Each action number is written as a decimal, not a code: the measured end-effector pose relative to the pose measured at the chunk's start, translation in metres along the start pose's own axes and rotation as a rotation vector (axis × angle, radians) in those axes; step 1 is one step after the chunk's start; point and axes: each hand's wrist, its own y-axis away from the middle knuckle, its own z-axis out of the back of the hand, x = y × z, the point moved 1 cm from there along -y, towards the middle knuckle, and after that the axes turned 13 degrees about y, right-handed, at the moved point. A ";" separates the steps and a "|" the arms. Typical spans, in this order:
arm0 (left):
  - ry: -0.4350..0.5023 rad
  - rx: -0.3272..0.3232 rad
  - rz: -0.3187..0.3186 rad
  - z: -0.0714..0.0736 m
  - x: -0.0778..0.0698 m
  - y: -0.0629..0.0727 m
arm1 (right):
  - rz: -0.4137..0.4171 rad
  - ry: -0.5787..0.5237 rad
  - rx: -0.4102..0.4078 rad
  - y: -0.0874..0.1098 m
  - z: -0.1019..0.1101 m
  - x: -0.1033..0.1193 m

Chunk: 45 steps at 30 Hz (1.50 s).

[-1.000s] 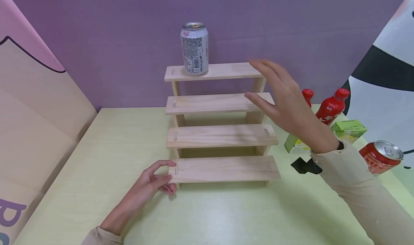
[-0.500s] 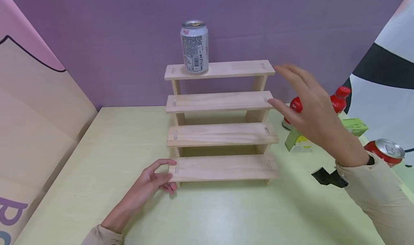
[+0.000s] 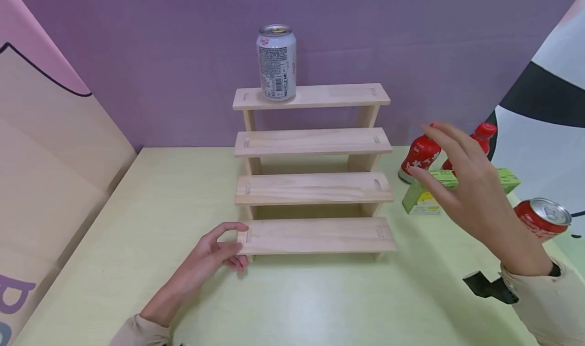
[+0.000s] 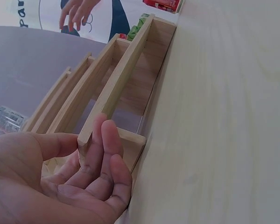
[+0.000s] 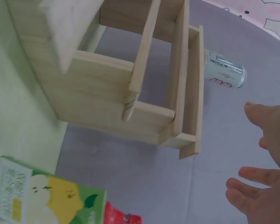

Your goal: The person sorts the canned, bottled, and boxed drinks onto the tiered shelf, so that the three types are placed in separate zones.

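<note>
A pale wooden stepped rack (image 3: 315, 236) stands in the middle of the table. My left hand (image 3: 205, 259) grips the left end of its lowest step; in the left wrist view the thumb lies on the board's edge and the fingers (image 4: 102, 154) curl beneath. On the top step stands a white drink can (image 3: 277, 64), upright. My right hand (image 3: 473, 193) is in the air at the right with nothing in it, fingers apart. Around it are a red bottle (image 3: 418, 155), a second red bottle (image 3: 484, 135) and a green juice carton (image 3: 422, 198), partly hidden behind the hand.
A red drink can (image 3: 543, 218) stands at the table's right side. Another green carton end (image 3: 508, 180) shows beyond my right hand. A purple backdrop (image 3: 183, 66) rises behind the table (image 3: 151, 209), and printed panels flank it.
My right hand has moved from beside the upper steps to the right and down, towards the bottles and cartons. My left hand keeps its grip on the lowest step.
</note>
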 end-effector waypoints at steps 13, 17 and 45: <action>0.021 0.004 -0.002 0.000 0.001 0.000 | -0.072 0.052 -0.033 0.041 -0.002 -0.026; 0.020 0.000 -0.006 0.001 0.001 -0.001 | -0.114 0.051 -0.042 0.048 -0.003 -0.034; 0.014 0.006 -0.004 0.000 0.002 0.000 | -0.582 0.227 0.068 0.117 0.004 -0.115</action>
